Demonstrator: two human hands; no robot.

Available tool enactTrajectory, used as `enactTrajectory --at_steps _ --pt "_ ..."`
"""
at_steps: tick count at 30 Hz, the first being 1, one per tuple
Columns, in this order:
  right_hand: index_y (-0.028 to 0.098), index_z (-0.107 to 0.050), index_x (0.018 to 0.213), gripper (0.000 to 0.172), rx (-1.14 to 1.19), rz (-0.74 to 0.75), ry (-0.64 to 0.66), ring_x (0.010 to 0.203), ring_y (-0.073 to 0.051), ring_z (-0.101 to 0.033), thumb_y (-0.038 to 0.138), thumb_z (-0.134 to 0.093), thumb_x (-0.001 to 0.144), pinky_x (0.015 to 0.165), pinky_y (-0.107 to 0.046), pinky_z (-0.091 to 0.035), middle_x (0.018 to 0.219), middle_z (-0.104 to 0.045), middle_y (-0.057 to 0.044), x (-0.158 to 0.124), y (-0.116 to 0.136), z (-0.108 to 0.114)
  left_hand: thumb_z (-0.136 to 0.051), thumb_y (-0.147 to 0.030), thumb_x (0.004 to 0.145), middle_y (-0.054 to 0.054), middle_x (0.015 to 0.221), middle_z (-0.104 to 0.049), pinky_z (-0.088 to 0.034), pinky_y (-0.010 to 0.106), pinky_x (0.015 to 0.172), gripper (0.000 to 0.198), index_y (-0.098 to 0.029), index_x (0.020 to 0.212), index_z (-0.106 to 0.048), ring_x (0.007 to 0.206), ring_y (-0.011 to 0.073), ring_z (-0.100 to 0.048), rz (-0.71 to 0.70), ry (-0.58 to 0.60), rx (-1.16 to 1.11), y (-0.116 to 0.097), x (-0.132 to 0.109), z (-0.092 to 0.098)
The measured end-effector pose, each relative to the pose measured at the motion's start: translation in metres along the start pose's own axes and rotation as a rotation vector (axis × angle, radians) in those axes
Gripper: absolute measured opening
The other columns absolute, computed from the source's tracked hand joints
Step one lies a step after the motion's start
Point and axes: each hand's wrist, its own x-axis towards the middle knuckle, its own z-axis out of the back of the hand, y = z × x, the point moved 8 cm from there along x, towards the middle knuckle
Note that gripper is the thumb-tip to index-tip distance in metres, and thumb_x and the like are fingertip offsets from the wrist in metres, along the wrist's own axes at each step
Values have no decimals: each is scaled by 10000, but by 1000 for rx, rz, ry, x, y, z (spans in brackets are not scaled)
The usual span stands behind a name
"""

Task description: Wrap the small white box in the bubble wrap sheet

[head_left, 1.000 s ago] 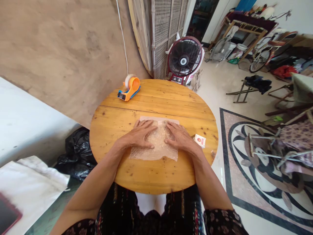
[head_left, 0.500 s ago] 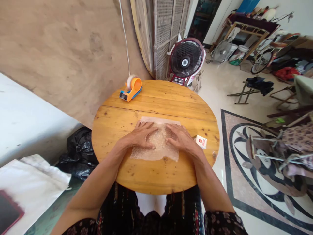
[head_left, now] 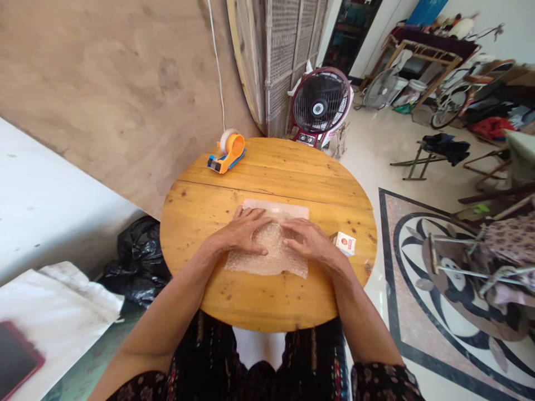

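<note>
A sheet of clear bubble wrap (head_left: 271,262) lies flat in the middle of a round wooden table (head_left: 267,301). My left hand (head_left: 244,234) rests on the sheet's left half, fingers stretched out and flat. On the right half lies my right hand (head_left: 307,239), fingers also flat and pointing toward the left hand, the fingertips of both nearly meeting over the middle. A small white box with a red mark (head_left: 344,243) sits on the table just right of my right hand, apart from the wrap.
An orange and blue tape dispenser (head_left: 228,152) stands at the table's far left edge. Behind the table are a red floor fan (head_left: 320,106) and a lattice screen. A black bag (head_left: 140,259) lies on the floor at left; furniture clutters the right.
Both hands have slid slightly inward over the bubble wrap, the right one turning its fingers toward the left. The view has shifted a little.
</note>
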Motion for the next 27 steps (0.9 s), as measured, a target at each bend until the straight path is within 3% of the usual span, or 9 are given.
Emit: enactTrajectory --at_steps 8,12,18,22,27 --pt "200 -631 1213 390 8 60 -91 1302 -269 -474 285 -626 833 1084 -487 -389 1397 -526 -125 -1 -4 6 -608 -749 671 154 1585 -174 -5 600 1140 1010 -270 1496 -278 1446 385 -151 2 14 -8 -1 0 0" --pt "222 -621 1226 379 23 48 -88 1295 -263 -485 290 -613 853 1076 -485 -405 1395 -528 -110 -4 3 12 -618 -735 672 152 1581 -189 -25 593 1141 972 -254 1469 -337 1442 380 -156 -13 -8 -6 -2 -1 2" --pt "250 -589 1262 380 -87 24 -141 1294 -253 -484 309 -586 886 1084 -486 -396 1372 -551 -85 -34 15 50 -641 -706 667 130 1557 -254 -63 600 1132 927 -300 1452 -360 1421 387 -196 -26 -22 -2 -2 0 4" --pt "246 -593 1256 384 -195 -131 -154 1298 -276 -482 334 -584 883 1084 -518 -385 1364 -556 -95 -71 -16 68 -627 -694 688 133 1545 -276 -58 622 1123 913 -322 1466 -327 1411 391 -227 -18 1 12 0 0 0" --pt "198 -439 1409 671 -309 -340 -140 1395 -331 -343 382 -668 805 1118 -566 -310 1493 -398 -155 -112 -61 62 -637 -675 675 137 1554 -255 -80 598 1138 883 -277 1425 -399 1426 376 -196 -20 -34 60 1 2 -1"
